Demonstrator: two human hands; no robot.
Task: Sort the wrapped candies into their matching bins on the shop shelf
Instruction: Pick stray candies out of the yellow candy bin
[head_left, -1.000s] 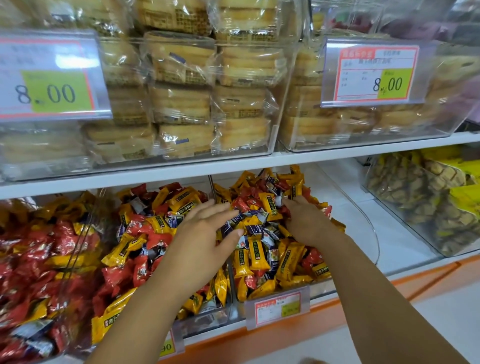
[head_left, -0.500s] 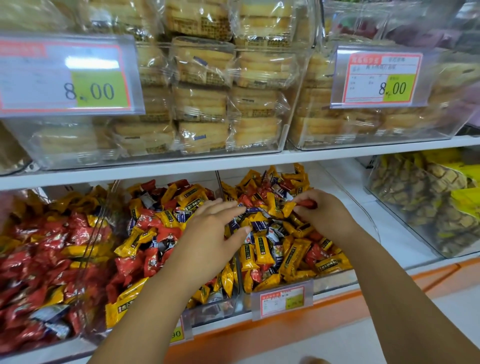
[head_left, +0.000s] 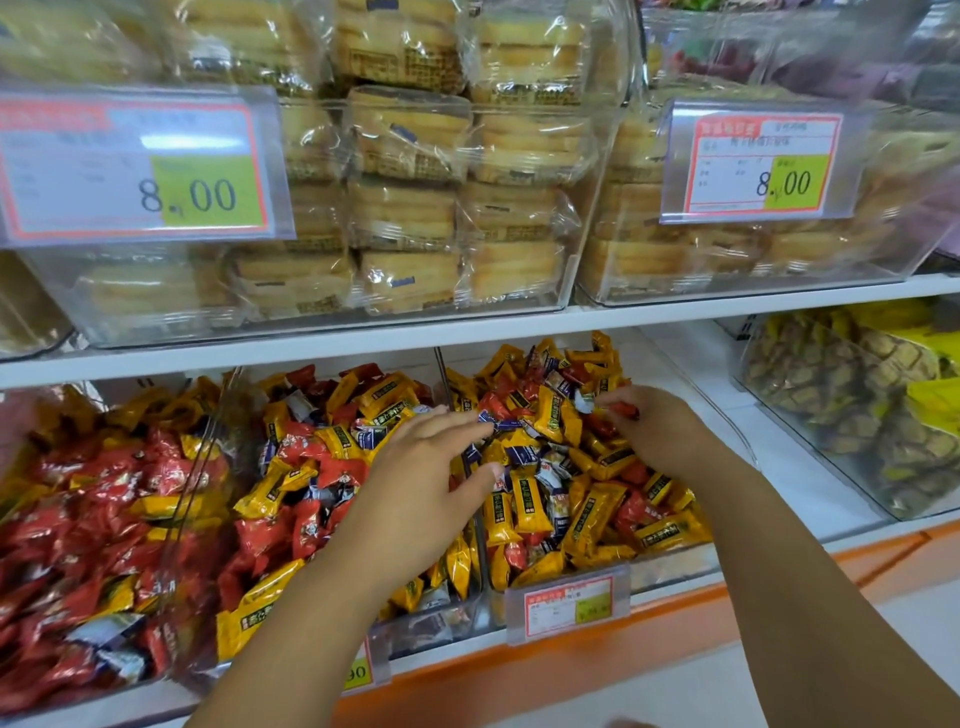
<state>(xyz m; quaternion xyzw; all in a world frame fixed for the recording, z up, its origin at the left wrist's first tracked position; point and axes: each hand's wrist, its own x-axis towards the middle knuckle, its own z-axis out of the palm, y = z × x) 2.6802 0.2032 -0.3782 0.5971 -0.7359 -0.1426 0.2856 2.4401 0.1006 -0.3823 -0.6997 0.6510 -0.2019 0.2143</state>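
Right now the person's right hand (head_left: 660, 434) is up toward the back of the right bin (head_left: 675, 569), thumb and fingertips closed on a red candy (head_left: 627, 411) held just at the top of the heap. That bin is mostly yellow wrappers with red and blue ones scattered through, so I take the red one for a stray being picked out. The left hand (head_left: 426, 483) is spread, fingers straight and apart, holding nothing, over the clear divider (head_left: 480, 540) between the right bin and the middle bin (head_left: 431, 626). It looks placed to steady or rake the pile, though I can't tell whether it touches the wrappers. Reds lie thickest in the left bin (head_left: 202, 462), well apart from the pinched piece, and that is likely where it belongs. With the middle bin just as mixed, the sorting looks far from done.
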